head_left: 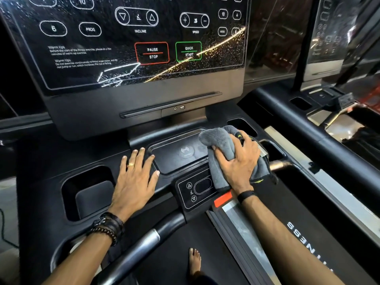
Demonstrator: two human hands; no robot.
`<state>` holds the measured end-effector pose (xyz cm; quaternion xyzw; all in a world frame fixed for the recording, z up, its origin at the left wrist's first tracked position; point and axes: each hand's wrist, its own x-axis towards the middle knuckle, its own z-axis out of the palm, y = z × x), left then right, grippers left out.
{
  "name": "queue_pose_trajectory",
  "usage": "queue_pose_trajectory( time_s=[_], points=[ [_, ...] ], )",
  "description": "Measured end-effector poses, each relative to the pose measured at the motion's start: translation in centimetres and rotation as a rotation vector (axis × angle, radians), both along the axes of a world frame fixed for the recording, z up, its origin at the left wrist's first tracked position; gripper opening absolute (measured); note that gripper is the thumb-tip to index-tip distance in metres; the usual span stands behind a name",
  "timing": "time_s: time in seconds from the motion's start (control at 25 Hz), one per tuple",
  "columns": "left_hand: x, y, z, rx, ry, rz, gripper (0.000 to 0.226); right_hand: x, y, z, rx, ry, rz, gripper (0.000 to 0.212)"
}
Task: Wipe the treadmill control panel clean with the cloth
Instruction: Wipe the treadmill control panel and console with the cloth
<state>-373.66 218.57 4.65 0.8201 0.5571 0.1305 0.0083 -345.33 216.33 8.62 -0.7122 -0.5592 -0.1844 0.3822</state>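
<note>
The treadmill's black glass control panel (pixel 131 44) fills the upper view, speckled with droplets, mostly at its lower right. Below it lies the console deck with a shallow wireless-charging tray (pixel 176 159). My right hand (pixel 238 159) presses a bunched grey cloth (pixel 221 140) onto the tray's right end. Part of the cloth hangs over the small incline keypad (pixel 195 189). My left hand (pixel 136 177) rests flat on the deck just left of the tray, fingers spread, holding nothing.
A deep cup holder (pixel 88 192) sits left of my left hand and smaller slots (pixel 242 125) behind the cloth. A curved handlebar (pixel 144 243) crosses low in front. A red safety tab (pixel 223 199) is under my right wrist. A second treadmill (pixel 329 38) stands at right.
</note>
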Motion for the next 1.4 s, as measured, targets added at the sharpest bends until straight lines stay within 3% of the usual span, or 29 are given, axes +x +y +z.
queue_pose_trajectory(
  time_s=[0.24, 0.48, 0.64, 0.84, 1.0, 1.2, 1.4],
  points=[
    [0.1, 0.0, -0.1, -0.011, 0.008, 0.006, 0.065, -4.0, -1.1, -0.1, 0.011, 0.105, -0.132, 0.047],
    [0.0, 0.0, -0.1, -0.008, 0.004, -0.008, 0.063, -10.2, -3.2, -0.8, -0.006, 0.02, 0.011, 0.052],
    [0.0, 0.1, -0.2, -0.011, 0.002, -0.005, 0.063, -5.2, -1.7, -0.2, 0.034, -0.071, 0.119, 0.049],
    [0.1, 0.1, -0.1, 0.003, 0.014, -0.004, 0.063, 2.8, 1.1, 0.3, -0.024, 0.087, -0.096, 0.052],
    [0.2, 0.1, -0.3, 0.003, 0.025, 0.005, 0.063, -0.7, -0.3, -0.1, -0.001, 0.113, -0.17, 0.046],
    [0.2, 0.1, -0.4, 0.008, 0.032, -0.011, 0.061, -10.7, -3.6, -1.1, -0.017, 0.014, 0.022, 0.054],
    [0.1, 0.2, -0.5, 0.011, 0.012, -0.013, 0.061, -5.5, -2.0, -0.7, 0.047, -0.048, 0.097, 0.052]
  ],
)
